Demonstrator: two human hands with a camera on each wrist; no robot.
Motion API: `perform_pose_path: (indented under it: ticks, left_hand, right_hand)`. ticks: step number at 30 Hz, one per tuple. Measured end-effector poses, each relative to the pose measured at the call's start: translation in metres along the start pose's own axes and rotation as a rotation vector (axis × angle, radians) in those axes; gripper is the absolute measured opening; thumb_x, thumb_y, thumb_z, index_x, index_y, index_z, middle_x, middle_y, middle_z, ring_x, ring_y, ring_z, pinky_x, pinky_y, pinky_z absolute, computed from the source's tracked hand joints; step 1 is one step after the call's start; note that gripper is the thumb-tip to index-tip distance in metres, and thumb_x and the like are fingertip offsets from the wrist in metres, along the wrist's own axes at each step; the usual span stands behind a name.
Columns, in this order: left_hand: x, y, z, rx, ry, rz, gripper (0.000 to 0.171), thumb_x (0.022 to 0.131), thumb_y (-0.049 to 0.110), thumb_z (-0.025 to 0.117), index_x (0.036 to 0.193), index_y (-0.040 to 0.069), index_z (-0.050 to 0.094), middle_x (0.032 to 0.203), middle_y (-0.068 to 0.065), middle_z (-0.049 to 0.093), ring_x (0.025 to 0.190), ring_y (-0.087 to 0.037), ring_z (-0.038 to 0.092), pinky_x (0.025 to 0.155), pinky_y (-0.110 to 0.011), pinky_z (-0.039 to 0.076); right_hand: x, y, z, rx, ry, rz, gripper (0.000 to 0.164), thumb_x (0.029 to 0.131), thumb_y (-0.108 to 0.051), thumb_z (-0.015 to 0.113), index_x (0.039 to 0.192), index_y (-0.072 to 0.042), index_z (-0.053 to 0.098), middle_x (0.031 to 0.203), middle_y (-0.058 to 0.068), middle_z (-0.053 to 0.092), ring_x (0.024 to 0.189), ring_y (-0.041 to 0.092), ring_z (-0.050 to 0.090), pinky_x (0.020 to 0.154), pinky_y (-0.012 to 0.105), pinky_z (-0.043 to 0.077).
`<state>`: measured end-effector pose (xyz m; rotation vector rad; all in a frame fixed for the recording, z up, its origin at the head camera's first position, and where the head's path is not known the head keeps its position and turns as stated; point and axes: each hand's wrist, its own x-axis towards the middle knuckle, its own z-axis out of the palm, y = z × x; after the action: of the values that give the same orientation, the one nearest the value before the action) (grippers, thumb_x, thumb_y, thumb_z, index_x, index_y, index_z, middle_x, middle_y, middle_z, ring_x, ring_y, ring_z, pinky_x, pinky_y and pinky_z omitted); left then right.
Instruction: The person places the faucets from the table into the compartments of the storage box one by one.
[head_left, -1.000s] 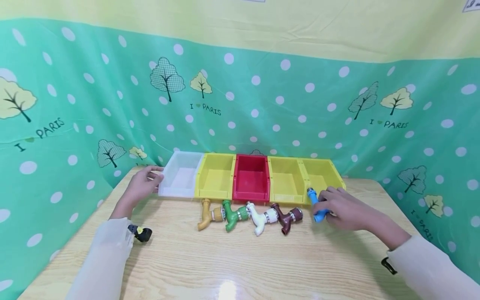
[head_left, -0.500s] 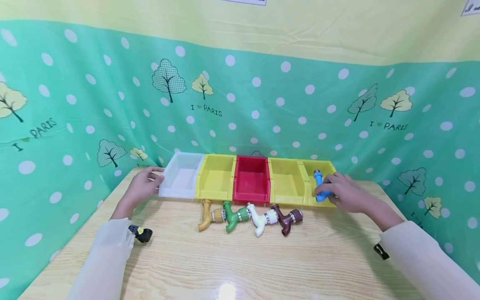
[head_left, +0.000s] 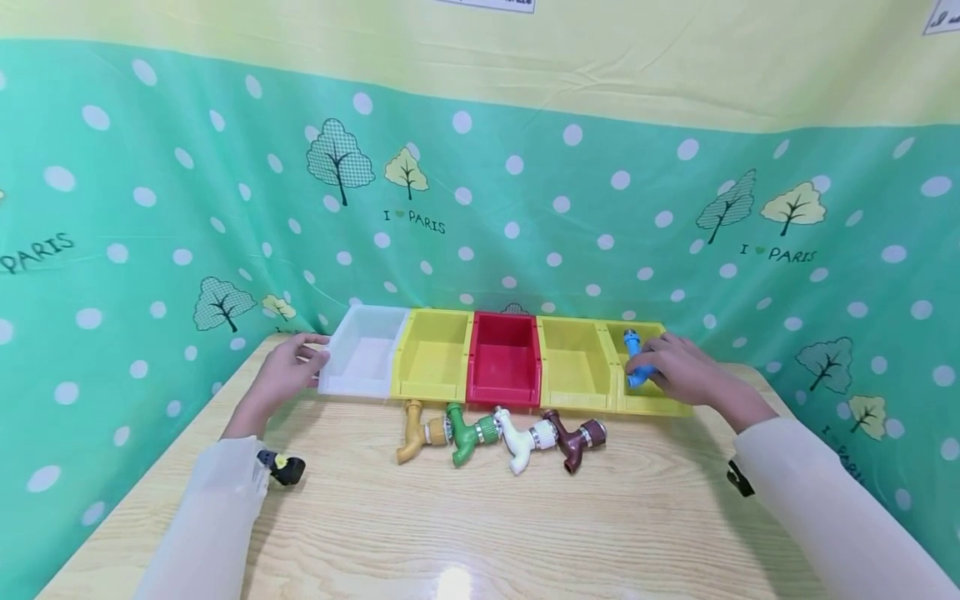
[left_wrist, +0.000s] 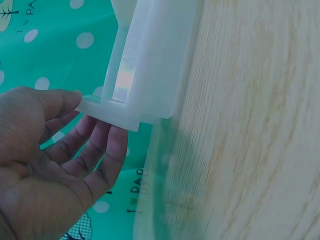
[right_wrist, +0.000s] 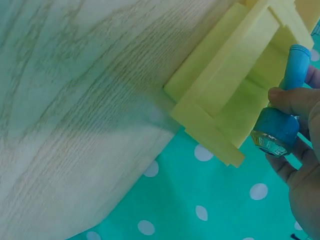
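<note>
My right hand [head_left: 678,367] pinches a blue plastic tap [right_wrist: 296,70] between thumb and fingers. The tap is over the rightmost yellow bin [head_left: 652,403], its threaded end pointing up and back; in the right wrist view its knob end faces down. At the other end of the row, my left hand [head_left: 288,367] holds the side rim of the white bin [head_left: 367,385], thumb on the lip and fingertips beneath it, as the left wrist view shows [left_wrist: 75,135]. In front of the bins lie an orange-yellow tap [head_left: 411,433], a green tap [head_left: 463,437], a white tap [head_left: 516,442] and a maroon tap [head_left: 573,442].
Between the end bins stand a yellow bin [head_left: 431,388], a red bin [head_left: 504,392] and another yellow bin [head_left: 576,392], side by side. Wooden tabletop [head_left: 450,525] extends toward me. Behind the row hangs a green dotted curtain [head_left: 540,217].
My right hand has carried the blue tap from in front of the rightmost bin back and up over it. The left hand stays at the white bin.
</note>
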<state>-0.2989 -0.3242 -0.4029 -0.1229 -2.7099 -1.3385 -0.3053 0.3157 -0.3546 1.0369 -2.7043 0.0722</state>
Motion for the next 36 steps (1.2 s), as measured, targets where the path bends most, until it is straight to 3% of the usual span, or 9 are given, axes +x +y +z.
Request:
perform_pose_path:
  ticks: [11,15,21,31,36]
  left_hand:
    - [0.001,-0.001,-0.001,-0.019,-0.001,0.002,0.047,0.109,0.028,0.051,0.148,0.001,0.046,0.125,-0.027,0.057,0.106,-0.039,0.063,0.080,-0.042,0.063]
    - [0.002,-0.002,-0.001,-0.024,-0.001,0.004,0.047,0.109,0.028,0.052,0.148,0.001,0.047,0.125,-0.027,0.057,0.104,-0.039,0.063,0.080,-0.041,0.063]
    - [0.002,-0.004,0.000,-0.025,0.004,0.005,0.047,0.109,0.027,0.052,0.147,0.001,0.047,0.123,-0.027,0.057,0.104,-0.038,0.063,0.079,-0.040,0.063]
    - [0.002,-0.006,0.001,-0.035,0.005,0.008,0.048,0.109,0.028,0.052,0.147,0.001,0.047,0.123,-0.028,0.058,0.103,-0.038,0.063,0.078,-0.039,0.064]
    - [0.000,-0.005,0.001,-0.036,0.005,0.014,0.048,0.109,0.028,0.052,0.148,0.001,0.047,0.123,-0.028,0.058,0.103,-0.038,0.064,0.079,-0.039,0.063]
  right_hand:
    - [0.015,0.008,0.011,0.014,-0.043,-0.002,0.026,0.085,0.005,0.079,0.102,-0.014,0.081,0.102,0.009,0.074,0.096,0.034,0.067,0.083,0.052,0.057]
    - [0.020,0.012,0.019,0.021,-0.087,0.018,0.021,0.086,0.003,0.079,0.087,-0.017,0.078,0.088,0.001,0.069,0.082,0.021,0.061,0.071,0.039,0.053]
    - [0.025,0.015,0.026,0.059,-0.112,0.000,0.032,0.087,0.005,0.076,0.067,-0.015,0.062,0.073,-0.002,0.058,0.068,0.013,0.046,0.062,0.028,0.041]
    - [0.028,0.015,0.031,0.102,-0.188,0.061,0.041,0.088,0.009,0.071,0.060,-0.018,0.058,0.069,-0.007,0.056,0.066,0.012,0.048,0.060,0.028,0.045]
    - [0.027,0.015,0.033,0.121,-0.212,0.087,0.038,0.089,0.005,0.073,0.064,-0.022,0.066,0.076,-0.003,0.064,0.069,0.013,0.054,0.063,0.030,0.051]
